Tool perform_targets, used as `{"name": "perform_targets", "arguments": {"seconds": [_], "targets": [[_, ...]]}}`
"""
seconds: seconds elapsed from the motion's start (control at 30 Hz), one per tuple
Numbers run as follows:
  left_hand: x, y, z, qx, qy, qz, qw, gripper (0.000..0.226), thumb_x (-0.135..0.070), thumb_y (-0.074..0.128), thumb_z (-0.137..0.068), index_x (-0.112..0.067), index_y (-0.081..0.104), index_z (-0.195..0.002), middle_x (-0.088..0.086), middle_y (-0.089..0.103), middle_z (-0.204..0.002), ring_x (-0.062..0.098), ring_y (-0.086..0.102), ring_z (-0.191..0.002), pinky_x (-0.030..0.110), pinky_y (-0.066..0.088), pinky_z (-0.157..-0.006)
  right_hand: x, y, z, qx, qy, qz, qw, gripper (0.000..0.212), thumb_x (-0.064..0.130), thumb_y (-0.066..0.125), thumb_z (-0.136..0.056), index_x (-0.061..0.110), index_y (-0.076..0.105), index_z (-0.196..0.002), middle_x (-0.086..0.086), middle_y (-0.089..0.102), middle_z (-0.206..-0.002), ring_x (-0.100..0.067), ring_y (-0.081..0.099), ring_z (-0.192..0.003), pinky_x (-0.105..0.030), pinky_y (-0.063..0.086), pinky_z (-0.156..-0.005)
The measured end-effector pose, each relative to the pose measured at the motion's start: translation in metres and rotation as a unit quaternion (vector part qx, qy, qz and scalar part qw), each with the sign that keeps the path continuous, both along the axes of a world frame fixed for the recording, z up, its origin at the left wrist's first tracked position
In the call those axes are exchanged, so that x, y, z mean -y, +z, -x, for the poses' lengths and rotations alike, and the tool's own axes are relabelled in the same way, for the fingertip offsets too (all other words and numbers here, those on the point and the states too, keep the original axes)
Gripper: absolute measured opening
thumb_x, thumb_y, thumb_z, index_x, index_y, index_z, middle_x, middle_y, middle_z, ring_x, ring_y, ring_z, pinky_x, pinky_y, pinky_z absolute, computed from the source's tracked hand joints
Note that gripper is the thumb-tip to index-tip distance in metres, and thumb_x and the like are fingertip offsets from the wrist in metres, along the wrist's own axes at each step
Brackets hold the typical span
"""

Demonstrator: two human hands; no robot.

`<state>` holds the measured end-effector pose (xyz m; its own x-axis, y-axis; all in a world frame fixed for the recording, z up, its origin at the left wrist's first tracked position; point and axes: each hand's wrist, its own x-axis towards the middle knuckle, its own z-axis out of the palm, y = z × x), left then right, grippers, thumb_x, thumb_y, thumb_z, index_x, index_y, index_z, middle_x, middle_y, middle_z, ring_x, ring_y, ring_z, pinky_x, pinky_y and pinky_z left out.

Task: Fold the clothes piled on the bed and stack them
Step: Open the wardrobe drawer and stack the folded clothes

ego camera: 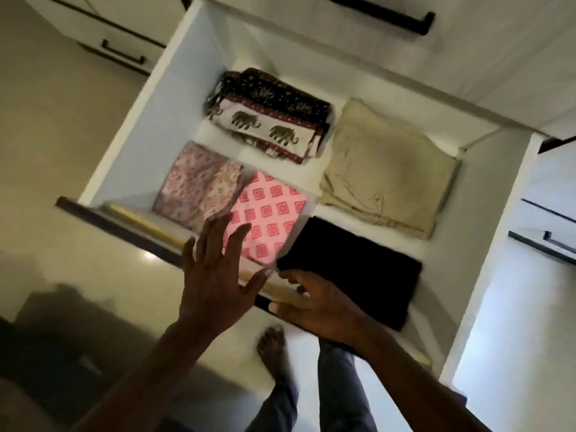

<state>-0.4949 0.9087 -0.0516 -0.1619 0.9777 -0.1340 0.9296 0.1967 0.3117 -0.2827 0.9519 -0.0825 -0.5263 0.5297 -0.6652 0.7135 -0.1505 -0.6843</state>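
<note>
An open white drawer (146, 120) holds folded clothes. A pink garment with red squares (274, 210) lies at the front, beside a floral pink one (196, 182). Behind them sits an elephant-print stack (268, 116). A beige garment (386, 169) and a black one (352, 272) lie on the right. My left hand (215, 275) hovers with fingers spread over the drawer's front edge, just short of the pink garment. My right hand (314, 304) grips the drawer's front edge next to the black garment.
Closed white cabinet fronts with dark handles (124, 54) stand at the left and top. Another cabinet front with a dark handle (545, 241) is at the right. My bare foot (274, 347) stands on the glossy floor below the drawer. A dark object (62, 332) lies at lower left.
</note>
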Motion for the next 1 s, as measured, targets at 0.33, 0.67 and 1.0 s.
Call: {"name": "perform_targets", "arguments": {"seconds": [0.33,0.67,1.0], "targets": [[0.063,-0.031,-0.01,0.426,0.344,-0.022,0.837,0.134,-0.049,0.088,-0.064,-0.048,-0.005,-0.161,-0.019,0.03,-0.16,0.015,0.049,-0.14,0.024,0.054,-0.099,0.067,-0.024,0.017,0.082,0.012,-0.466,0.881,0.051,0.064,0.042,-0.101,0.024,0.063,-0.125,0.0,0.063,-0.124,-0.023,0.063,-0.108,-0.037,0.053,-0.084],[0.047,-0.062,-0.012,0.57,0.352,-0.038,0.741,0.121,-0.046,0.093,-0.063,-0.05,0.016,-0.156,0.001,0.049,-0.154,0.024,0.062,-0.129,0.054,0.063,-0.082,0.104,-0.028,0.021,0.057,0.101,-0.575,0.81,0.003,0.018,0.07,-0.085,0.021,0.072,-0.084,0.005,0.058,-0.062,-0.021,0.054,-0.054,-0.033,0.033,-0.055],[-0.053,-0.057,-0.032,0.584,0.355,-0.02,0.73,0.122,-0.026,0.089,-0.08,-0.034,-0.001,-0.161,0.002,0.052,-0.151,0.024,0.062,-0.125,0.048,0.063,-0.088,0.015,0.008,0.068,0.136,-0.374,-0.222,0.89,0.038,0.051,0.054,-0.103,0.023,0.076,-0.09,0.008,0.078,-0.095,-0.019,0.069,-0.085,-0.029,0.042,-0.066]]}}
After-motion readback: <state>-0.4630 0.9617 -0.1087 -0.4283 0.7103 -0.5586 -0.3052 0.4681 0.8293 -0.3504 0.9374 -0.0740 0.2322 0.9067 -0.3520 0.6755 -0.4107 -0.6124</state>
